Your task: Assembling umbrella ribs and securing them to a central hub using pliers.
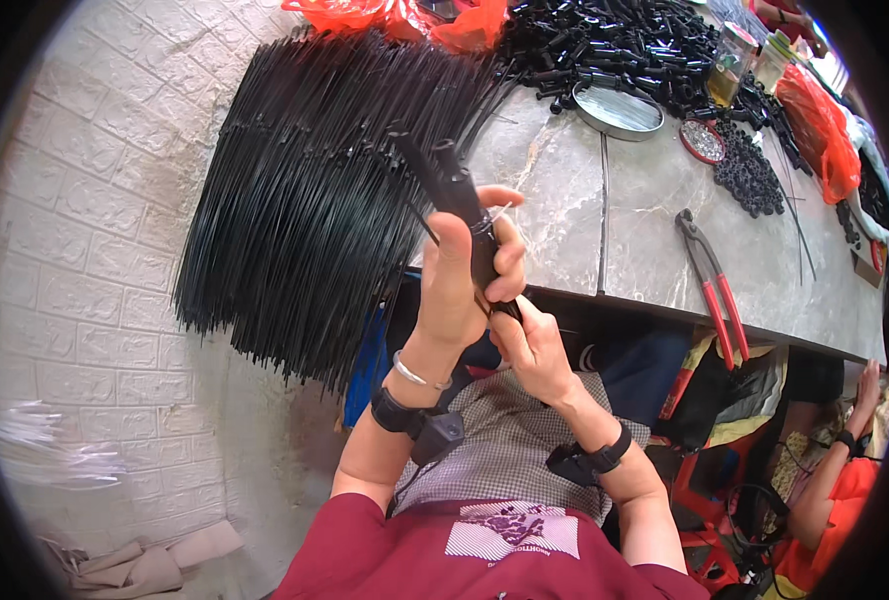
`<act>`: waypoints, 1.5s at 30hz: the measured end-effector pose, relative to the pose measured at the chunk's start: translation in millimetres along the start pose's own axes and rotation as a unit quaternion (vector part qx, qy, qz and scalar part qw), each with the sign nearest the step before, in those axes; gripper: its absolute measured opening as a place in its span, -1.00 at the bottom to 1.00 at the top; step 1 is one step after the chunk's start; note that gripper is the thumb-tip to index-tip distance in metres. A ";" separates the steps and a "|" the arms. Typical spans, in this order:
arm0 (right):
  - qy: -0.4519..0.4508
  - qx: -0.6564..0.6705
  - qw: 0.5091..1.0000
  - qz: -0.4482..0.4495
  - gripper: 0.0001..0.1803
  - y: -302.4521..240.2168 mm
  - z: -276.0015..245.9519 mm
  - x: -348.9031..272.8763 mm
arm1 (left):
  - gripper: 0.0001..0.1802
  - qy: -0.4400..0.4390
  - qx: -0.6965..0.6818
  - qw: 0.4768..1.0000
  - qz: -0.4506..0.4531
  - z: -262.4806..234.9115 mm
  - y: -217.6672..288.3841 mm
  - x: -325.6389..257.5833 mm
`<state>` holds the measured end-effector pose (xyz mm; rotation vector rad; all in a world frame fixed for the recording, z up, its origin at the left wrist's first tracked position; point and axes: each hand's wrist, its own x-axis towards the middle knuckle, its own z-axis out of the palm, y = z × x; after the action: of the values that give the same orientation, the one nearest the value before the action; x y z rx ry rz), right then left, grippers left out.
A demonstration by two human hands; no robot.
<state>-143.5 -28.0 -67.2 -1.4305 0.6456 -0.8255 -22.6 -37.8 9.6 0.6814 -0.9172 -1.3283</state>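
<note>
My left hand (454,275) is wrapped round a black plastic tube piece (459,190), thumb raised along its near side. Two black tube ends stick up above the fingers, tilted to the upper left, with a thin pale strip by the index finger. Just below, my right hand (532,350) has its fingers closed at the lower end of the same tube piece; what exactly they pinch is hidden. Beyond both hands, to the left, lies a thick spread of thin black rods (294,210).
Across the grey table (564,200) lie a heap of black tube parts (604,45), a round metal tin (619,115), a red dish (702,141) and small black pieces (749,172). Red-handled cutters (712,285) overhang the front edge. Another person's arm (829,470) shows at right.
</note>
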 end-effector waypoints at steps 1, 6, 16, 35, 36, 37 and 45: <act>0.021 -0.045 0.998 -0.028 -0.79 0.5 2.8 0.5 | -0.06 0.069 0.006 0.997 0.039 1.6 -0.6 -2.7; -0.023 -0.004 0.998 -0.053 -0.78 2.8 -1.2 -5.5 | -0.35 0.061 0.135 0.989 0.026 18.0 2.3 -14.4; -0.036 0.018 0.993 -0.110 -0.60 6.0 -14.0 -16.4 | -0.46 0.040 0.256 0.962 0.085 43.6 -7.4 -15.5; -0.007 -0.058 0.998 0.011 -0.70 -24.9 -61.2 -18.1 | -0.27 0.064 0.216 0.971 0.082 34.6 -28.8 2.2; -0.009 -0.096 0.995 0.019 -0.73 -37.5 -67.6 -22.2 | -0.10 0.077 0.240 0.966 0.063 32.9 -23.5 1.0; -0.011 -0.136 0.990 0.027 -0.76 -52.5 -71.8 -25.3 | 0.00 0.046 0.224 0.972 0.062 27.4 -18.7 -0.2; 0.092 -0.035 0.987 -0.126 -0.75 -101.7 -44.0 1.9 | 0.17 0.007 0.067 0.998 0.018 8.9 -8.8 -12.4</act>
<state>-188.5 -51.1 31.5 -1.5307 0.6453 -1.1526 -34.7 -26.1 4.5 0.7737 -1.0092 -1.2366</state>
